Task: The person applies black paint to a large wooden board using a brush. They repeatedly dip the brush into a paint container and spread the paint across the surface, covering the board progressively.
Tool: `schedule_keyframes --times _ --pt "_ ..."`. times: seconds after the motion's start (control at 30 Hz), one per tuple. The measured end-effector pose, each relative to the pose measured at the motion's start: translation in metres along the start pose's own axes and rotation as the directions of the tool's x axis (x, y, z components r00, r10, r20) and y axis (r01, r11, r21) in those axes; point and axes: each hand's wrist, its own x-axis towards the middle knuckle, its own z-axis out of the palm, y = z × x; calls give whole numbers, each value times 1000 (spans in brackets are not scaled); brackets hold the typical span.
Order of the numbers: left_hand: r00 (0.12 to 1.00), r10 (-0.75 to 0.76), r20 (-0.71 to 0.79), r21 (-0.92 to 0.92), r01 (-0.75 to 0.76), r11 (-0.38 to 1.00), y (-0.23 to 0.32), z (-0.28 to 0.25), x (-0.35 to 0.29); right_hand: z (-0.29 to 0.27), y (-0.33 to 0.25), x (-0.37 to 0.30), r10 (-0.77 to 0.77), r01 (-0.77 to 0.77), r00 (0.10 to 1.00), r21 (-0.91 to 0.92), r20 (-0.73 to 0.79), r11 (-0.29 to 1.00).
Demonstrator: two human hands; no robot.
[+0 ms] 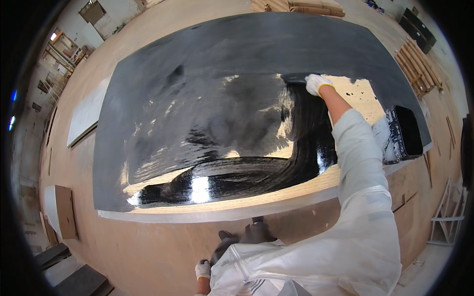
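My right hand, in a white knit glove, grips a wide flat spreading tool coated in black; whether it has bristles or a blade I cannot tell. The tool touches a large wood-grain panel, at the far end of a wet, glossy black streak. Matte dark grey-black coating covers much of the panel, with pale grain showing in patches and along the near edge. Low by my side hangs my gloved left hand, away from the panel; its fingers are too small to read.
A black-smeared square tub stands on the panel's right end. Cardboard-coloured bundles lie beyond on the right. A white board leans out past the left edge. Boxes and dark slabs rest on the floor at lower left.
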Motion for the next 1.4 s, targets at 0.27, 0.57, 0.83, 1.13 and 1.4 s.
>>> schedule_keyframes --times 0.27,0.57,0.83,1.13,1.4 --pt "993 24 112 134 -39 990 -8 4 -1 -14 -74 -58 -114 116 991 -20 71 993" --pt "980 183 75 -57 -179 982 37 15 28 10 -52 -321 -313 331 924 -47 221 943" --pt "985 121 127 59 -129 990 16 5 42 9 -78 -243 -213 213 977 -16 8 977" --pt "942 185 281 102 -221 970 1 23 82 13 -57 -311 -23 24 991 -6 130 1000" --pt "922 354 154 -154 -332 931 9 -3 129 42 -79 -425 29 -44 961 50 273 998"
